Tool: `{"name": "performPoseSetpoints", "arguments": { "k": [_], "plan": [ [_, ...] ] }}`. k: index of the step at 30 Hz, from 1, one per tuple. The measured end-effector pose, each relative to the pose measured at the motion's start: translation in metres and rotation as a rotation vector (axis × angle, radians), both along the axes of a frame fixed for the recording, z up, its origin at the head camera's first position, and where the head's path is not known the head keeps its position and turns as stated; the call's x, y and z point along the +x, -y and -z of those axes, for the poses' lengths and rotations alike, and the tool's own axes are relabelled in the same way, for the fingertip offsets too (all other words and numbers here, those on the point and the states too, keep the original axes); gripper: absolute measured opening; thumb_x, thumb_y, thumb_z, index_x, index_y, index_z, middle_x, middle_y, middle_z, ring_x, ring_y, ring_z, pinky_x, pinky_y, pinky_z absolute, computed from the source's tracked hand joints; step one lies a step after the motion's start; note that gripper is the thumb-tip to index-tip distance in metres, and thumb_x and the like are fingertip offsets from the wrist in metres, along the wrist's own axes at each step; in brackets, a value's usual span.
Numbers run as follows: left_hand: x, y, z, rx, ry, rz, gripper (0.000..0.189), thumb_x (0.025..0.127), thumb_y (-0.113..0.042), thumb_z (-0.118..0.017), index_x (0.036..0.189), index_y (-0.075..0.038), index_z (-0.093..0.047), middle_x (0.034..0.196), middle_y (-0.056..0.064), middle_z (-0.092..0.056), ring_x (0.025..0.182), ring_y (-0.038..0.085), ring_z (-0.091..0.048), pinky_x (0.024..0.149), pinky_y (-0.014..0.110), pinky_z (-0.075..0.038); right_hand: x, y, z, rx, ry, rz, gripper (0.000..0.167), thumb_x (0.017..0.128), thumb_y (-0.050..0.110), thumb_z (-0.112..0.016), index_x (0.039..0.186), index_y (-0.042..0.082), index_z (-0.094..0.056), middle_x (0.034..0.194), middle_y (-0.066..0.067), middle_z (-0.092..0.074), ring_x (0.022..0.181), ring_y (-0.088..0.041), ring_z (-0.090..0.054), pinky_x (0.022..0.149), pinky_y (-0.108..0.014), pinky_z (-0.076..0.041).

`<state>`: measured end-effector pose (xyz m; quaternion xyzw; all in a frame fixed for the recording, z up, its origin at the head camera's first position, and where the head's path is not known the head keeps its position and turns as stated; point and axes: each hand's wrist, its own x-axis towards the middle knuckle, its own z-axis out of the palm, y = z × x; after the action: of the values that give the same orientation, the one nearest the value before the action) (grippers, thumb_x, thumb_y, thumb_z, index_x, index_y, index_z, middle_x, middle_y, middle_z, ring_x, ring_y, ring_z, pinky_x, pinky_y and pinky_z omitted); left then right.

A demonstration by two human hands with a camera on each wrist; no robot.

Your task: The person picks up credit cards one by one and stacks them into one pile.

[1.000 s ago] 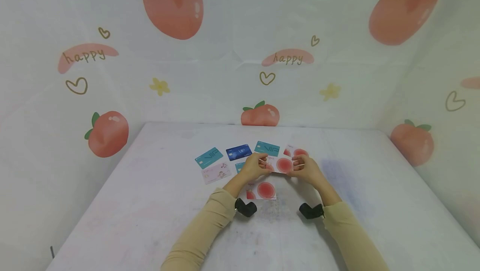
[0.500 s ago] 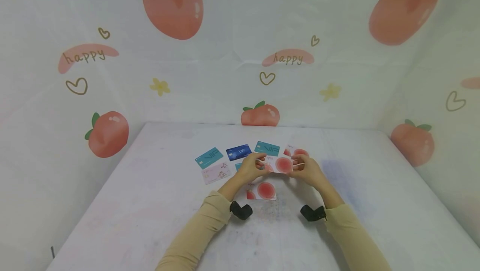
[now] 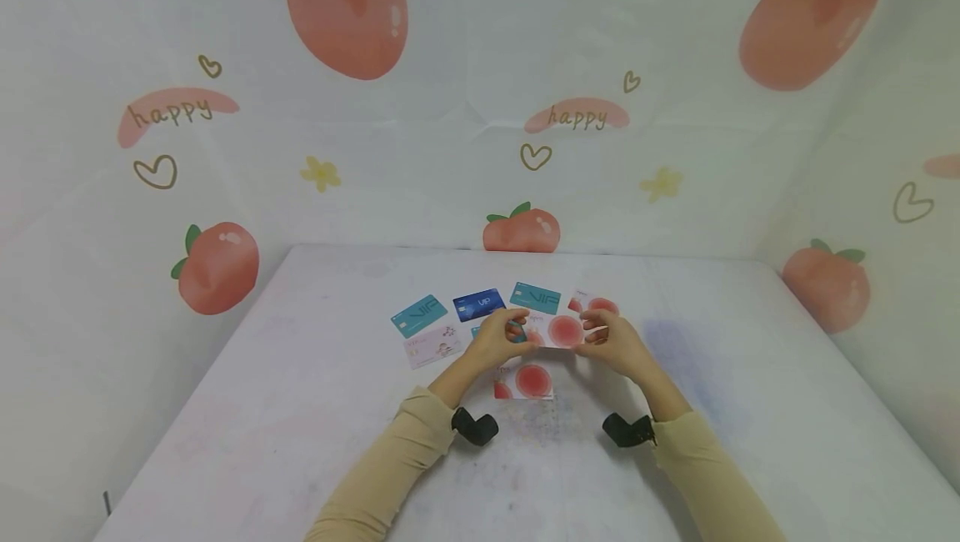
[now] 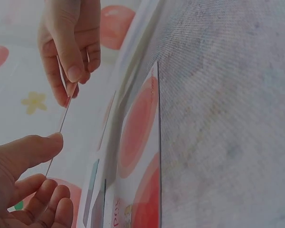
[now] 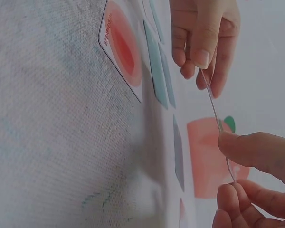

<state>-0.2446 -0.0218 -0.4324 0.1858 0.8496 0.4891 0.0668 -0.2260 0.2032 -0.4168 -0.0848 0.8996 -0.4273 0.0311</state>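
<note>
On the pale worktop (image 3: 262, 409) lie a dark blue card (image 3: 478, 305) between two teal cards (image 3: 419, 316), a pink card (image 3: 432, 347), two red-and-white cards (image 3: 533, 380) and a mostly hidden bluish card (image 3: 477, 331).

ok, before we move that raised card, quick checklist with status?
1. Left grip on raised card: ok, thumb and fingers hold its left end.
2. Right grip on same card: ok, holds the opposite end.
3. Raised card off the table: ok, both wrist views show it lifted.
4. Near red-circle card lying on table: ok.
5. Card behind left grip fully visible: not ok, the hand partly covers it in the head view.
6. Raised card's hidden side: cannot tell, no view shows its face.
</note>
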Motion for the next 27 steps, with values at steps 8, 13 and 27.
{"name": "performPoseSetpoints", "arguments": {
  "k": [8,13,27],
  "plan": [
    [0.003,0.007,0.002,0.026,-0.015,0.016,0.053,0.079,-0.013,-0.073,0.127,0.0,-0.054,0.116,0.018,-0.06,0.098,0.027,-0.059,0.09,0.038,-0.052,0.001,0.003,0.001,-0.009,0.005,-0.02,0.053,0.077,0.014,-0.075,0.121,-0.006,-0.052,0.109,-0.024,-0.059,0.094,-0.03,-0.061,0.084,-0.039,-0.054],
    [0.006,0.01,0.001,0.021,-0.003,0.007,0.054,0.079,-0.014,-0.073,0.128,0.001,-0.053,0.117,0.017,-0.061,0.099,0.027,-0.058,0.09,0.038,-0.051,0.002,0.004,0.001,-0.027,-0.014,-0.047,0.053,0.076,0.01,-0.075,0.119,-0.009,-0.052,0.106,-0.024,-0.059,0.092,-0.029,-0.061,0.084,-0.041,-0.053],
    [0.012,0.018,0.005,-0.005,-0.024,-0.017,0.054,0.079,-0.02,-0.074,0.127,-0.004,-0.055,0.121,0.013,-0.059,0.102,0.026,-0.057,0.089,0.037,-0.051,0.007,0.01,0.0,0.0,-0.019,-0.058,0.052,0.076,0.015,-0.076,0.119,-0.005,-0.054,0.106,-0.021,-0.06,0.091,-0.027,-0.061,0.084,-0.04,-0.053]
  ]
}}
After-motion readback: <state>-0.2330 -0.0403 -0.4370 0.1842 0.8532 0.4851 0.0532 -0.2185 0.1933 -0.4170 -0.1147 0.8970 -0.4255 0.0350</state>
